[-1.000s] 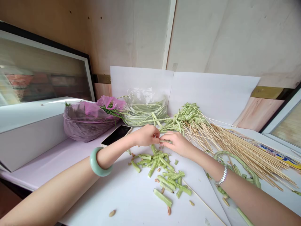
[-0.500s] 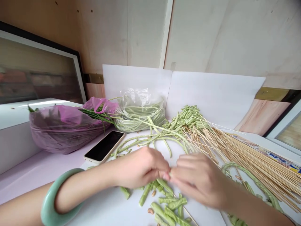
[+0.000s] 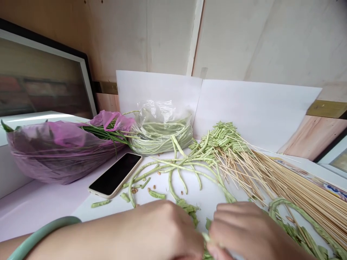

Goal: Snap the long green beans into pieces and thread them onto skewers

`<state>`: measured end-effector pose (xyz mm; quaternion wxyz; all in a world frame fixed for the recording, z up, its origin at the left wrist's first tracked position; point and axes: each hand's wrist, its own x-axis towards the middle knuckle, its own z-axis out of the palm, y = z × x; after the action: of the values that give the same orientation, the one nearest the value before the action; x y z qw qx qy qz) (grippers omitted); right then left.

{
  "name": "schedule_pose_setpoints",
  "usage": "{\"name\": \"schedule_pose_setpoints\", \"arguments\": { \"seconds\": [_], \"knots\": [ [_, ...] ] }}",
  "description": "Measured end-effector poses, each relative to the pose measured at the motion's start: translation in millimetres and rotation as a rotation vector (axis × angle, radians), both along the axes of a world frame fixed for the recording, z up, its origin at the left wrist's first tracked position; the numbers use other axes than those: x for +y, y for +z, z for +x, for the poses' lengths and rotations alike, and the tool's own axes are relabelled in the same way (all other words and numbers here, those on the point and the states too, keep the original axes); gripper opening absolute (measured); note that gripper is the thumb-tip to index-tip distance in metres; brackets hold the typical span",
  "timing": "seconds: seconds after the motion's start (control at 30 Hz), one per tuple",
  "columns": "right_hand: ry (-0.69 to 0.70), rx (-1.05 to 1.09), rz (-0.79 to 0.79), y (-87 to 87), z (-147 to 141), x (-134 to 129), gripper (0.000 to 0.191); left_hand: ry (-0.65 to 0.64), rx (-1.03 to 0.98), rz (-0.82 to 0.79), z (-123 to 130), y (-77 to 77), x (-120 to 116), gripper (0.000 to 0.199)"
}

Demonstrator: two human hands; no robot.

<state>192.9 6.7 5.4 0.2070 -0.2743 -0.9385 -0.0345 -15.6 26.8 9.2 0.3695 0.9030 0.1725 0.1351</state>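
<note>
Near the bottom edge, my left hand (image 3: 165, 231) is closed, its fingertips mostly hidden beneath it. Close beside it on the right, my right hand (image 3: 244, 227) is closed on a pale green bean piece (image 3: 207, 238) that shows between the two hands. Whether the left fingers also grip that piece cannot be made out. Broken bean pieces (image 3: 189, 209) lie just beyond the hands on the white sheet. Long green beans (image 3: 173, 166) curve across the sheet farther back. A green bangle (image 3: 40, 234) circles my left wrist.
A phone (image 3: 115, 175) lies at left, beside a purple bag (image 3: 62, 151) of greens. Behind stands a clear bag (image 3: 162, 135) of long beans. Skewered bean pieces (image 3: 225, 137) are heaped at back right, and many bamboo skewers (image 3: 295, 180) stretch rightward.
Both hands have moved lower in the view, nearer the bottom edge. The bean piece between them now shows more. The view has shifted slightly, and more of the long beans is uncovered.
</note>
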Motion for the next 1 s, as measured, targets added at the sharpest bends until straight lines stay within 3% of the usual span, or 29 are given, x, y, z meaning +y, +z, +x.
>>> {"name": "schedule_pose_setpoints", "arguments": {
  "seconds": [0.13, 0.27, 0.37, 0.53, 0.73, 0.87, 1.0],
  "knots": [
    [-0.183, 0.075, -0.185, 6.1, -3, 9, 0.026, 0.287, -0.038, 0.03, -1, -10.4, 8, 0.011],
    [-0.169, 0.168, -0.282, 0.6, 2, 11, 0.022, 0.421, 0.025, 0.055, -1, -19.3, 12, 0.023],
    [-0.146, 0.223, -0.339, -1.1, 3, 9, 0.032, 0.464, 0.029, 0.04, 0, -18.9, 12, 0.034],
    [-0.179, 0.124, -0.419, -3.4, -2, 7, 0.027, 0.48, 0.021, 0.055, 2, -17.9, 10, 0.034],
    [-0.109, 0.003, -0.314, -18.8, -6, 9, 0.029, 0.454, 0.033, 0.212, 2, -25.4, 6, 0.031],
    [-0.052, 0.108, -0.237, -27.2, -5, 5, 0.026, 0.425, 0.036, 0.299, 2, -24.8, 1, 0.03],
    [-0.037, 0.246, -0.088, -26.5, -6, -2, 0.022, 0.317, -0.055, 0.332, 1, -19.4, -6, 0.025]
  ]
}}
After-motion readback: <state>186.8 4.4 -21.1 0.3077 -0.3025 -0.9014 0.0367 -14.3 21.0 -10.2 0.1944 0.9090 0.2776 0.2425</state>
